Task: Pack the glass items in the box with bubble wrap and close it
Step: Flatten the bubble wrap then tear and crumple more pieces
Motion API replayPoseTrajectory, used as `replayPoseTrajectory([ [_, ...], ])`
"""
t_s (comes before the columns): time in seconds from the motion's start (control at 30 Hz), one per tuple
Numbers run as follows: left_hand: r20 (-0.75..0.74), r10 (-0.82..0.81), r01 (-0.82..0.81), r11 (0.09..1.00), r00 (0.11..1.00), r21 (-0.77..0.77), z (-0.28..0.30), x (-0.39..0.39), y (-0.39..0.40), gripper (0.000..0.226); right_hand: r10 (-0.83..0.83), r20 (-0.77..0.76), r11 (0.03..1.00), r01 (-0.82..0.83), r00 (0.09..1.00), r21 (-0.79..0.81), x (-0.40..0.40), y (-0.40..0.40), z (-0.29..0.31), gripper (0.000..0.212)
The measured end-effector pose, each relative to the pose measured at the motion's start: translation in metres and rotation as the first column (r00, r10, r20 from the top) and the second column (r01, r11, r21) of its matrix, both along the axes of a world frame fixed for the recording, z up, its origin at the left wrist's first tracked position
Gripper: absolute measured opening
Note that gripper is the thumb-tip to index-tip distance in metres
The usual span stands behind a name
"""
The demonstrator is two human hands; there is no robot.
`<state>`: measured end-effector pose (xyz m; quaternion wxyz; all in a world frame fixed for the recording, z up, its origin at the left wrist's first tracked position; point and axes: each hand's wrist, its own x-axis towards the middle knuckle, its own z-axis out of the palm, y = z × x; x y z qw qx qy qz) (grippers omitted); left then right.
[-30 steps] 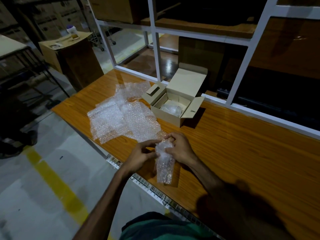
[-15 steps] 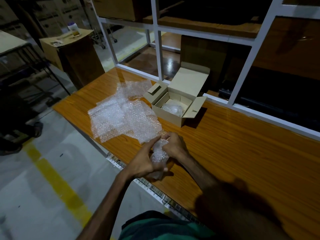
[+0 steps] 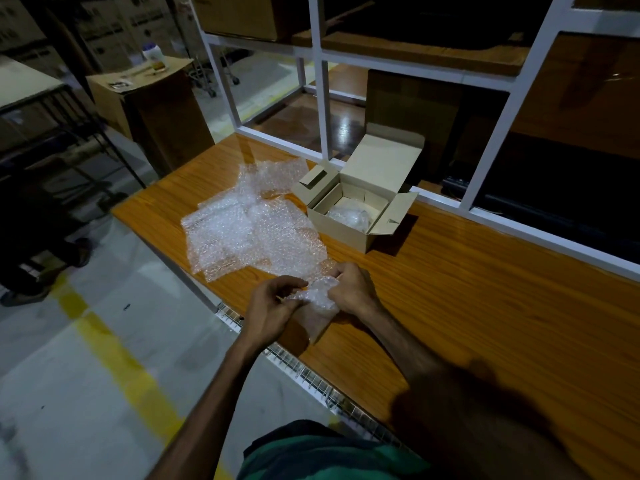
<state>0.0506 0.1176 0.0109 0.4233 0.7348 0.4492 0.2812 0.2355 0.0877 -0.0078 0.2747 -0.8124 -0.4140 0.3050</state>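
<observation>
Dim warehouse floor with a yellow line (image 3: 114, 358) runs along the left of your wooden bench (image 3: 485, 289), and a white frame (image 3: 323, 109) stands along the bench's far edge.

From your head camera, the cardboard box (image 3: 349, 216) sits near the far edge of the bench, just in front of the white frame, with its lid standing up at the back and its side flaps folded outward. Inside it lies one wrapped bundle (image 3: 348, 216) of clear bubble wrap; what it encloses is too blurred to tell. Loose sheets of bubble wrap (image 3: 249, 230) spread from the box's left side toward the bench's left corner and near edge, touching or nearly touching the box.

To the right of the box and of your hands the bench top is bare wood all the way to the right of the view. The near edge carries a wire rack (image 3: 311, 375) beneath it, and your hands work right above that edge.

Your left hand (image 3: 273, 306) and right hand (image 3: 353, 289) are both closed on a bubble-wrapped item (image 3: 318, 303) held between them, the fingers pinching its upper end while the lower end hangs toward the bench. This bundle is well short of the box, at the near edge, touching the closest loose sheet.
</observation>
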Motion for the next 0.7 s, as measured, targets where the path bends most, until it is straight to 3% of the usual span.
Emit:
replayPoseTrajectory([
  [0.17,0.130,0.058,-0.053,0.998,0.990,-0.045,-0.004,0.009,0.001,0.018,0.044,0.016,0.999,-0.044,0.999,-0.005,0.004,0.003,0.005,0.026],
  [0.27,0.111,0.033,-0.024,0.997,0.993,-0.077,-0.003,0.017,0.003,0.021,0.093,-0.046,0.995,-0.091,0.995,0.032,0.004,0.002,0.004,0.024],
  [0.4,0.071,0.063,-0.047,0.977,0.996,-0.210,-0.004,0.025,0.010,0.025,0.105,-0.232,0.987,-0.074,0.967,0.140,0.010,-0.005,0.007,0.005],
  [0.57,0.012,0.122,-0.114,0.954,0.992,-0.278,-0.009,0.023,0.017,0.024,0.113,-0.587,0.985,-0.010,0.802,0.175,0.020,-0.020,0.015,0.027],
  [0.7,-0.006,0.175,-0.169,0.940,0.985,-0.296,-0.009,0.024,0.018,0.024,0.240,-0.351,0.958,-0.163,0.905,0.235,0.014,-0.030,0.013,0.053],
])
